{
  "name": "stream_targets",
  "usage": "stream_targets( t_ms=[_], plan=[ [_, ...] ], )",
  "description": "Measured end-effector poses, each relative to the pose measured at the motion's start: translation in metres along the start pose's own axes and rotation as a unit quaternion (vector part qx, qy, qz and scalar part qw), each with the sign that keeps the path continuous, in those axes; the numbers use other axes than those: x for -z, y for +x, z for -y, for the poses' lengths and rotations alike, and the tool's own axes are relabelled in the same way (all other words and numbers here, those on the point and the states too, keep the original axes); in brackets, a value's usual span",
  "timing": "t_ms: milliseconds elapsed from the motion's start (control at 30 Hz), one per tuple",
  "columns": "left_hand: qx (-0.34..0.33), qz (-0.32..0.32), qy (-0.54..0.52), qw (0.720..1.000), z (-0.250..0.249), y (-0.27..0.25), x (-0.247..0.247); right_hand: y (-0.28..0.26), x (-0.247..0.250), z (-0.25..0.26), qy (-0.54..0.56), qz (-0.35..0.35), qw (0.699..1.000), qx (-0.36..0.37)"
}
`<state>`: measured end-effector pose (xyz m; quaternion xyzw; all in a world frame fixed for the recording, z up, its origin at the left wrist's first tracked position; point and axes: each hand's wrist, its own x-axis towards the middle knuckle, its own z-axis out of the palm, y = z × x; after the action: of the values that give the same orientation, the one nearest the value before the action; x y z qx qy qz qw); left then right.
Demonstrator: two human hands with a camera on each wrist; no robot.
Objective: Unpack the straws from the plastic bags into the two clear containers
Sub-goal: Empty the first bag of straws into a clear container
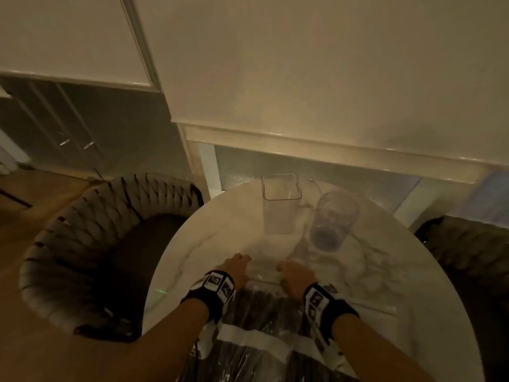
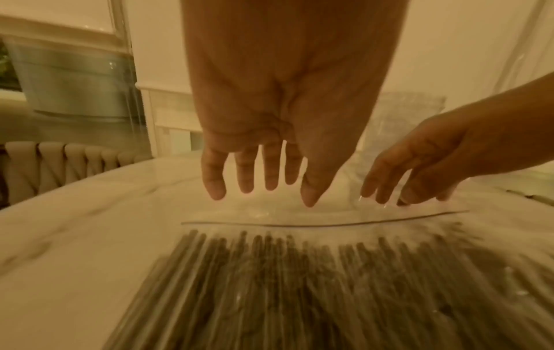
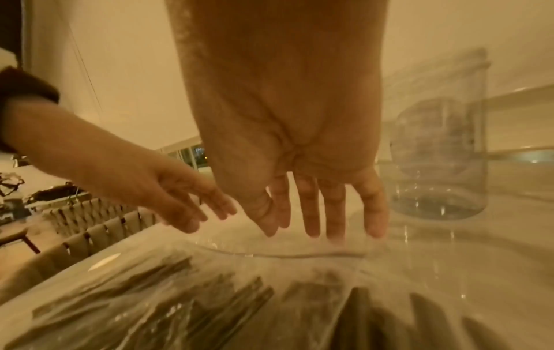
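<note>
A clear zip bag (image 1: 261,307) full of dark straws (image 2: 270,284) lies flat at the near edge of the round marble table (image 1: 209,238). Its zip line (image 2: 323,223) faces the containers. My left hand (image 1: 237,267) hangs over the bag's top flap with straight, spread fingers (image 2: 214,184) and holds nothing. My right hand (image 1: 292,274) is beside it, fingertips (image 3: 334,227) down on the clear flap, not curled round it. Farther back stand an empty square clear container (image 1: 281,205) and a round clear jar (image 1: 334,220), which rises just right of my right hand (image 3: 323,225).
A woven grey chair (image 1: 91,244) curves round the table's left side and another chair (image 1: 468,244) stands at the right. A white wall with a ledge (image 1: 330,150) rises right behind the table. A white band (image 1: 248,337) crosses the plastic near my forearms.
</note>
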<state>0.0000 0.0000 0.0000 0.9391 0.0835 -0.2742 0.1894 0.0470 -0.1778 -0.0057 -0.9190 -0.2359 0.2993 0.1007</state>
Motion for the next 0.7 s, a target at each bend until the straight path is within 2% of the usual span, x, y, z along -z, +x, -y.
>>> stream_targets(
  t_ms=[100,233,333,400,500,567,600,633,700],
  plan=[
    [0.035,0.019,0.079,0.996,0.001,0.013,-0.009,0.014,-0.009,0.01,-0.043,0.022,0.999,-0.023],
    [0.023,0.017,0.146,0.989,-0.002,0.019,-0.016,0.021,-0.01,0.015,-0.051,0.046,0.997,-0.04],
    [0.0,-0.023,0.208,0.978,-0.002,0.016,-0.013,0.019,-0.006,0.017,-0.073,0.047,0.996,-0.031],
    [-0.034,-0.081,0.203,0.975,-0.004,0.006,-0.005,0.015,0.004,0.022,-0.012,0.039,0.999,0.01],
    [-0.061,-0.232,0.091,0.967,-0.012,-0.019,0.017,-0.005,0.035,0.034,0.121,-0.014,0.989,0.078],
    [-0.01,-0.344,-0.081,0.935,-0.02,-0.044,0.038,-0.025,0.061,0.044,0.196,-0.09,0.969,0.117],
    [0.025,-0.368,-0.19,0.91,-0.025,-0.057,0.05,-0.035,0.073,0.049,0.217,-0.133,0.957,0.143],
    [0.056,-0.363,-0.292,0.883,-0.029,-0.067,0.061,-0.046,0.083,0.055,0.226,-0.168,0.944,0.171],
    [0.078,-0.301,-0.435,0.845,-0.033,-0.083,0.081,-0.069,0.095,0.072,0.235,-0.212,0.922,0.224]
  ],
)
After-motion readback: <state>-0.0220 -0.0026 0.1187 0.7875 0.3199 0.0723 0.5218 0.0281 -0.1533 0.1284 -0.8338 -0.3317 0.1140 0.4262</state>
